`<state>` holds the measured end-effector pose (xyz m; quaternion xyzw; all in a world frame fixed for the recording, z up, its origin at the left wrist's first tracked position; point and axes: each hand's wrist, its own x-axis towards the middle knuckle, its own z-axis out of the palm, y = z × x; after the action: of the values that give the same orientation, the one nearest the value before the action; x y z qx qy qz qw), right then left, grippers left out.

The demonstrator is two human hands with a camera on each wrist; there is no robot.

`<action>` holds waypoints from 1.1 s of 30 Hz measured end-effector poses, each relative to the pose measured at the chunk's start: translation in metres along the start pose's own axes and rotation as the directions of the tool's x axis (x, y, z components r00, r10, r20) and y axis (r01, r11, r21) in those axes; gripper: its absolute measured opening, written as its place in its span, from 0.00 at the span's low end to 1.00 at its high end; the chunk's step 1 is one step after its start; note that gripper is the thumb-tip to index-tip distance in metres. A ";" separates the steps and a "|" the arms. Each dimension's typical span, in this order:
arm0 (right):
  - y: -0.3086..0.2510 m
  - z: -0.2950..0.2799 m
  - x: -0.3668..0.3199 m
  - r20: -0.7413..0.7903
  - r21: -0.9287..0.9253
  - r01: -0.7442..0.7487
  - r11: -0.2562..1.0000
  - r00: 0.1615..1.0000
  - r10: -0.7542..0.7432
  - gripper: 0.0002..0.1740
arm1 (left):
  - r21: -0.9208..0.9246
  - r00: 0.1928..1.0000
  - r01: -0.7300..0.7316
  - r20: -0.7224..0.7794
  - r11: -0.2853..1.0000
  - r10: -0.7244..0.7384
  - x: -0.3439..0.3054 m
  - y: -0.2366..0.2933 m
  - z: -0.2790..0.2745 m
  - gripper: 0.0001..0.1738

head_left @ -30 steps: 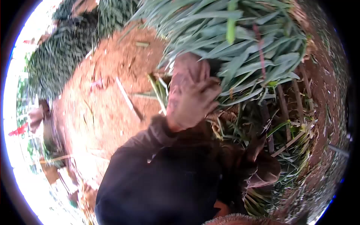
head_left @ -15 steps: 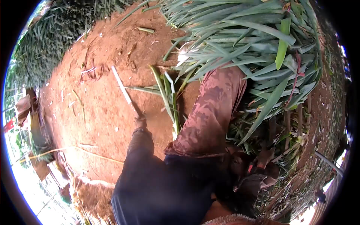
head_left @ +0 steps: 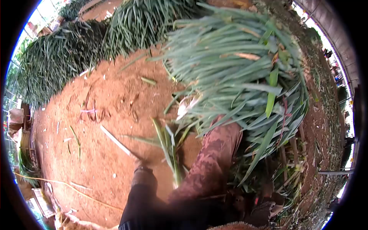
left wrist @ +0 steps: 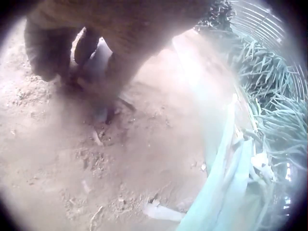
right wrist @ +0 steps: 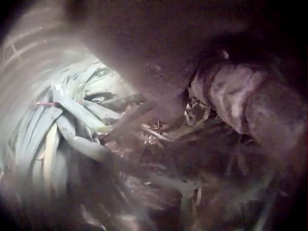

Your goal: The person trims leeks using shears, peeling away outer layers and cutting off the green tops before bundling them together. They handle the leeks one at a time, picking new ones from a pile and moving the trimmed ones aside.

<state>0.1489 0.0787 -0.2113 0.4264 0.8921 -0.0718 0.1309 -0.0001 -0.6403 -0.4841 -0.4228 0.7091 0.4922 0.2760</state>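
Low over the bare soil, my left hand (head_left: 140, 165) grips the near end of a knife with a long pale blade (head_left: 117, 140), which points away to the upper left in the head view. In the left wrist view its fingers (left wrist: 48, 53) curl downward, with a pale strip between them. Two or three loose leek-like stalks (head_left: 168, 147) lie to its right, beside a leg in camouflage trousers (head_left: 214, 157). My right hand (head_left: 268, 191) is dark and partly hidden, low beside the leg; in the right wrist view one finger (right wrist: 132, 118) extends over leaf litter.
A large heap of long green leaves (head_left: 237, 57) stands in front of the leg, tied with a reddish string (head_left: 284, 111). More bundles (head_left: 61, 57) line the back left. A yellow cord (head_left: 73, 188) crosses the soil at left, and wooden slats (head_left: 293, 151) show at right.
My left hand has come down from in front of the leg to the knife's near end, then drawn the knife slightly back. The right hand stays low by the leg; the head view has shifted.
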 end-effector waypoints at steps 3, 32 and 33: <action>-0.005 -0.020 0.003 0.194 -0.044 -0.171 0.984 0.965 0.177 0.41 | -0.244 0.996 -0.017 0.079 0.970 0.037 0.007 -0.009 -0.010 0.15; -0.088 -0.133 -0.177 -0.153 0.908 0.255 0.333 0.941 -0.302 0.04 | 0.252 -0.234 -0.861 0.573 -0.441 0.785 -0.473 0.388 0.158 0.07; -0.071 -0.124 -0.188 -0.013 0.934 0.125 0.335 0.948 -0.317 0.06 | 0.305 -0.256 -0.811 0.582 -0.499 0.772 -0.475 0.409 0.164 0.07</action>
<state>0.1858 -0.0754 -0.0363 0.2925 0.7315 -0.6124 -0.0659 -0.1279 -0.2673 0.0304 0.4604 0.8537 0.2284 -0.0840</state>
